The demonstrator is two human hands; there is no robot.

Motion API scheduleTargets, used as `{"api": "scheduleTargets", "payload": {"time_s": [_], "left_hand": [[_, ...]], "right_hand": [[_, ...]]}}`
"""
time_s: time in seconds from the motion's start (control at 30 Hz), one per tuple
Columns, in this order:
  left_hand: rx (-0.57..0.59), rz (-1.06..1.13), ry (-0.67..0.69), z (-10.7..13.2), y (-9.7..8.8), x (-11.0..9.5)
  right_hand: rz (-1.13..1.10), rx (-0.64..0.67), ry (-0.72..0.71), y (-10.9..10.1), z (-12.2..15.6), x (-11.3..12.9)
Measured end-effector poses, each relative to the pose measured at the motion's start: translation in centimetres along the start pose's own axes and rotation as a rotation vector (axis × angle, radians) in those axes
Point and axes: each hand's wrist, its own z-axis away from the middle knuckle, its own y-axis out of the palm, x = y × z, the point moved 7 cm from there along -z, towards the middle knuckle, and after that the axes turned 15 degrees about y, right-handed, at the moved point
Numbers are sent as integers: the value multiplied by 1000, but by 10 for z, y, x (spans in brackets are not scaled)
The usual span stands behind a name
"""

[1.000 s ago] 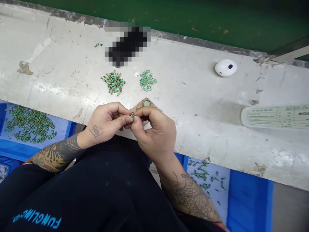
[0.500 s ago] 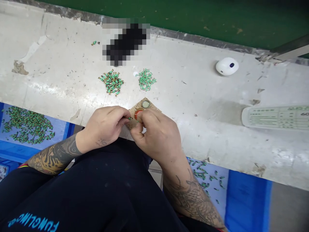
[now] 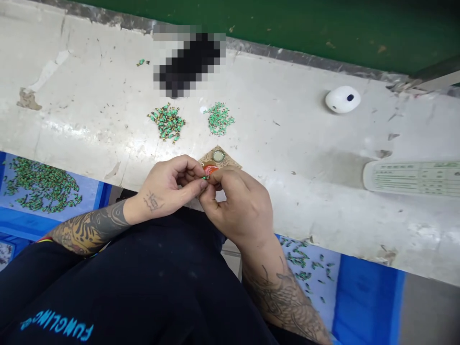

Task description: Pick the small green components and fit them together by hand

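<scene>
My left hand (image 3: 165,189) and my right hand (image 3: 239,208) meet above the bench edge, their fingertips pinching a tiny green part (image 3: 205,177). Just behind the fingers lies a scrap of brown card (image 3: 224,160) bearing a round metal disc (image 3: 218,155) and an orange-red patch (image 3: 210,169). My right hand hides the card's lower part. Two small heaps of green components lie farther out on the worn white worktop (image 3: 287,139): a green-and-gold heap (image 3: 167,122) and a paler green heap (image 3: 218,119).
A white round object (image 3: 343,99) and a printed paper strip (image 3: 413,178) lie to the right. A blurred dark object (image 3: 189,62) sits at the back. Blue crates holding green components stand below the bench at left (image 3: 21,223) and right (image 3: 366,297).
Both hands have shifted slightly right and the green part has moved with them. The orange-red patch, hidden a second ago, now shows on the card.
</scene>
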Motion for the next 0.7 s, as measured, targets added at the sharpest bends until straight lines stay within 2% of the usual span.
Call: {"api": "scheduleTargets", "payload": {"time_s": [0.2, 0.3, 0.43, 0.6, 0.7], "left_hand": [[-39, 131, -122, 1, 3, 8], [-41, 225, -157, 4, 6, 13], [-36, 266, -155, 7, 6, 17], [-146, 201, -42, 0, -15, 22], [-192, 203, -45, -2, -26, 27]], "right_hand": [[-23, -45, -59, 0, 8, 5], [-48, -78, -29, 0, 12, 3], [-104, -53, 60, 3, 15, -10], [-96, -50, 137, 11, 18, -39], [-46, -94, 182, 17, 22, -50]]}}
